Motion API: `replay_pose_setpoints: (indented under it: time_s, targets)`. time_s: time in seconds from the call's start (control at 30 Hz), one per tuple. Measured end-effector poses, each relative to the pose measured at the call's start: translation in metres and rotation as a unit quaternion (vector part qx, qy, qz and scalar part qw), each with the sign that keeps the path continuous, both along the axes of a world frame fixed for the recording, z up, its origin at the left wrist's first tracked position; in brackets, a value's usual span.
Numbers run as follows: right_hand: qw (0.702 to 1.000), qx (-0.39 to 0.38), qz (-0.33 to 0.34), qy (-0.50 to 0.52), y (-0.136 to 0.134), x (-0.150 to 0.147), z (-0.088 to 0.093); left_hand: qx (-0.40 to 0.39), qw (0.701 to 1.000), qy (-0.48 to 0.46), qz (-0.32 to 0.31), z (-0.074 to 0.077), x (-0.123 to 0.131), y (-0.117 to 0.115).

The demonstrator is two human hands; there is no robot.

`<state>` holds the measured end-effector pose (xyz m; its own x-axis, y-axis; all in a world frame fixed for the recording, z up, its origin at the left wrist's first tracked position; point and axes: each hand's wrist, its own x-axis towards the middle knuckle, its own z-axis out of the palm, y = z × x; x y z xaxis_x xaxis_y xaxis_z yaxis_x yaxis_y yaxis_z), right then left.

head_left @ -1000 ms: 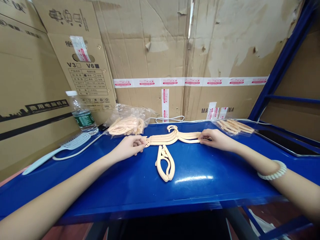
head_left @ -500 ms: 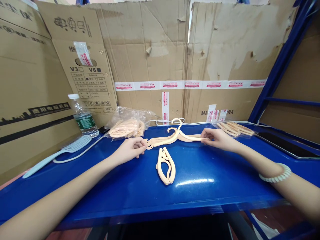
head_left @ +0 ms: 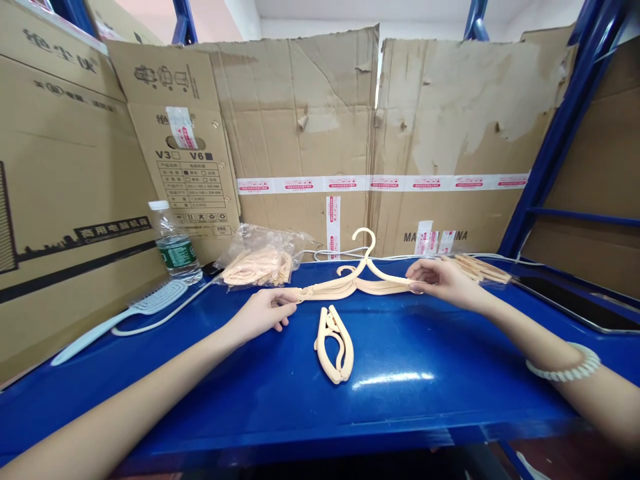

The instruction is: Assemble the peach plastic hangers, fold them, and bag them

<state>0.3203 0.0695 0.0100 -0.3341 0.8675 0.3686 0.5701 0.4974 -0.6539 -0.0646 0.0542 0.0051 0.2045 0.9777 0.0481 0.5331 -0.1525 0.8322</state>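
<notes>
An unfolded cream hanger (head_left: 370, 261) stands with its hook up at the back middle of the blue table. My left hand (head_left: 263, 310) pinches its left arm end, and my right hand (head_left: 437, 283) grips the right arm end. Another cream hanger (head_left: 346, 271) lies just behind or under it, its small hook showing; how the two touch is unclear. Nearer to me, a folded cream hanger (head_left: 334, 347) lies on the table between my hands.
At the back left are a clear bag of folded hangers (head_left: 257, 263), a water bottle (head_left: 176, 250) and a pale blue hairbrush (head_left: 150, 298). Right: bagged cream pieces (head_left: 480, 268) and a black tablet (head_left: 575, 303). Cardboard (head_left: 300, 140) walls the back of the blue table (head_left: 260, 413).
The held hanger is raised and tilted, its hook now further right and higher. My right hand has shifted slightly right. The whole view has tipped up a little.
</notes>
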Motion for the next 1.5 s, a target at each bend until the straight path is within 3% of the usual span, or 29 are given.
replay_pose_setpoints:
  time_s: [0.2, 0.33, 0.63, 0.77, 0.87, 0.97, 1.07, 1.27, 1.5]
  targets:
    - [0.999, 0.002, -0.015, 0.042, -0.005, 0.0, 0.007, -0.004, 0.999, -0.037, 0.016, -0.002, 0.004, -0.002]
    - [0.999, 0.019, -0.016, 0.023, -0.008, -0.005, 0.007, 0.047, 0.997, -0.068, 0.005, -0.005, 0.006, -0.003]
    - [0.998, 0.028, 0.027, -0.046, -0.018, -0.03, -0.004, 0.199, 0.969, 0.125, -0.083, -0.007, 0.006, -0.014]
    - [0.996, 0.046, 0.034, -0.062, -0.021, -0.033, -0.005, 0.197, 0.965, 0.128, -0.114, -0.004, 0.009, -0.018]
    - [0.987, 0.113, 0.035, -0.112, -0.022, -0.033, -0.003, 0.179, 0.973, 0.096, -0.112, -0.001, 0.011, -0.02]
    - [0.955, 0.219, 0.027, -0.196, -0.024, -0.032, 0.0, 0.162, 0.979, 0.069, -0.107, 0.0, 0.013, -0.02]
    - [0.916, 0.294, -0.025, -0.272, -0.027, -0.034, 0.002, 0.148, 0.982, 0.051, -0.103, 0.0, 0.013, -0.019]
    - [0.858, 0.33, -0.151, -0.363, -0.035, -0.038, -0.004, 0.144, 0.984, 0.043, -0.1, 0.0, 0.012, -0.017]
    - [0.768, 0.447, -0.19, -0.418, -0.037, -0.039, -0.005, 0.142, 0.983, 0.041, -0.106, 0.0, 0.013, -0.019]
